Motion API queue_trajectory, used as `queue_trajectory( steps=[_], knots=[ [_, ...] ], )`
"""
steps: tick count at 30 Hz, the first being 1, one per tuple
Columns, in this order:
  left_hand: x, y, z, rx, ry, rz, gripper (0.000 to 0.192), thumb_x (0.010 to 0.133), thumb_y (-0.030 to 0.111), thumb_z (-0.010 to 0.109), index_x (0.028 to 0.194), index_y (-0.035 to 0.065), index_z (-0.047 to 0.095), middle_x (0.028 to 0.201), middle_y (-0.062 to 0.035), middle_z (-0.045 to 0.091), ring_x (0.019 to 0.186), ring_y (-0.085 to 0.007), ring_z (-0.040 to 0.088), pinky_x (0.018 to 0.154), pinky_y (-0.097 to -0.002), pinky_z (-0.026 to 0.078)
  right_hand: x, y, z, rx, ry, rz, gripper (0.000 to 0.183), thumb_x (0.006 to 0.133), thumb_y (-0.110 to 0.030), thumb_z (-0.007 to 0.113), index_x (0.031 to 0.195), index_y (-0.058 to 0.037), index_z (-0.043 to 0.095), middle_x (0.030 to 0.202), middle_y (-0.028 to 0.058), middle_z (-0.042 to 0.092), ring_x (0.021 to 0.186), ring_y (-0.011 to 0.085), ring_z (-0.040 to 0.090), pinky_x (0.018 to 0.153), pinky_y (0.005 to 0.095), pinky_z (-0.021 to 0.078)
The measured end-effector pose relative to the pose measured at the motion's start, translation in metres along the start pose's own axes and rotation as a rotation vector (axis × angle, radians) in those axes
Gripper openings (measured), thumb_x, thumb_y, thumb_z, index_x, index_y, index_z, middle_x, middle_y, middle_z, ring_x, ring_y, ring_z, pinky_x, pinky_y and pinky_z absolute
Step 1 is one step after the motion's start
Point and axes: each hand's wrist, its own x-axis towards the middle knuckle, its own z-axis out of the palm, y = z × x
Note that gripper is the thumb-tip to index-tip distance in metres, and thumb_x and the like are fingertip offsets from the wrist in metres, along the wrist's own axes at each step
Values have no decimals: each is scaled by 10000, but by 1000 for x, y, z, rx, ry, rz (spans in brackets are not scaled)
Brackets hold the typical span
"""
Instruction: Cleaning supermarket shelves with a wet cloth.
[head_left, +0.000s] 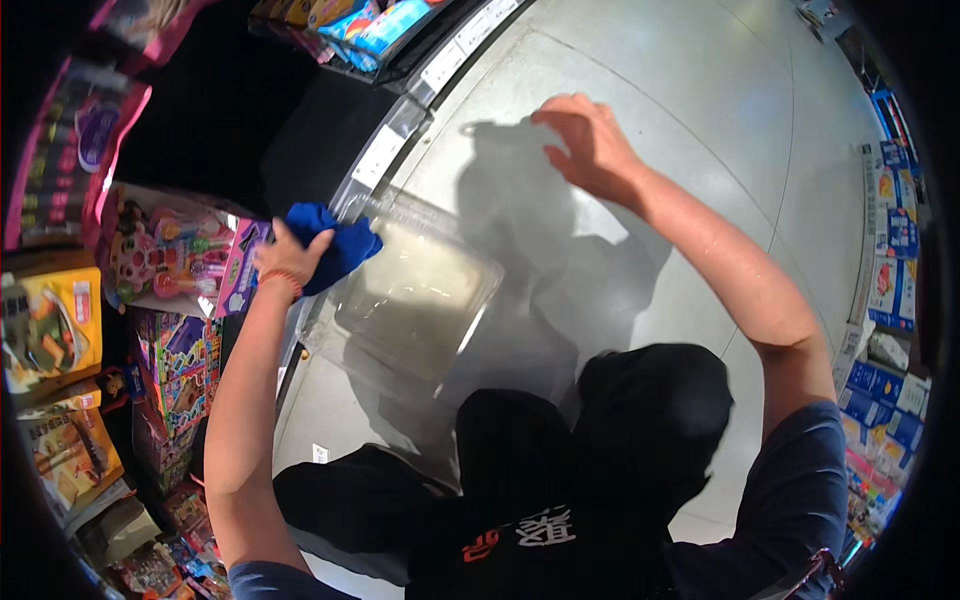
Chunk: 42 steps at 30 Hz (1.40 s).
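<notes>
My left hand (291, 255) lies on a blue cloth (337, 244) at the shelf's front edge, fingers spread and touching the purple side of a boxed toy set (176, 255). Whether the fingers grip the cloth is unclear. Part of the cloth hangs over the rim of a clear plastic tray (420, 289), which stands between the shelf and my knees. My right hand (589, 146) is raised over the floor to the right, fingers curled and apart, with nothing seen in it.
Black shelving with a price-label rail (379, 156) runs along the left. It holds bagged snacks (52, 330), stacked colourful boxes (180, 367) and a black bin of packets (375, 34). Another shelf of blue and white packages (896, 232) stands at the far right, across the grey floor (697, 247).
</notes>
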Motion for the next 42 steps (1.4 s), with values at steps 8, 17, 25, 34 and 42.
queue_trajectory(
  steps=[8, 17, 25, 34, 42],
  knots=[
    [60, -60, 52, 426, -402, 306, 444, 899, 237, 318, 1275, 8, 369, 1273, -302, 371, 1063, -398, 503, 913, -396, 418, -16, 71, -59, 105, -147, 19, 310, 729, -70, 603, 1024, -88, 509, 1056, 56, 519, 999, 244, 478, 851, 396, 359],
    [70, -89, 84, 267, -204, 178, 449, 921, 280, 272, 1297, 48, 355, 1173, -255, 499, 972, -414, 550, 867, -439, 441, 1, 176, -135, 300, -37, 283, 223, 773, -43, 572, 993, -8, 564, 979, 126, 598, 951, 261, 549, 836, 351, 431],
    [101, 57, 40, -56, -142, -110, 564, 884, 368, 394, 1384, 180, 215, 1394, -292, 161, 1277, -507, 107, 1023, -522, 210, 95, 195, -125, 217, -73, 288, 217, 757, -76, 558, 967, -24, 580, 924, 138, 622, 904, 294, 576, 776, 372, 459],
    [124, 122, 25, -17, 86, -225, 778, 815, 432, 483, 1413, 163, 65, 1375, -354, 54, 1262, -545, 47, 1003, -601, 130, 282, 244, -96, 281, -237, 413, 343, 707, -161, 569, 1027, -37, 581, 942, 173, 617, 911, 300, 589, 776, 370, 458],
    [155, 156, 22, -32, -1, -385, 771, 827, 482, 426, 1416, 190, 23, 1392, -338, 26, 1288, -507, -3, 1017, -589, 66, 295, 263, -37, 358, -264, 622, 431, 674, -200, 602, 1014, 58, 541, 921, 214, 614, 865, 315, 604, 779, 365, 472]
  ],
)
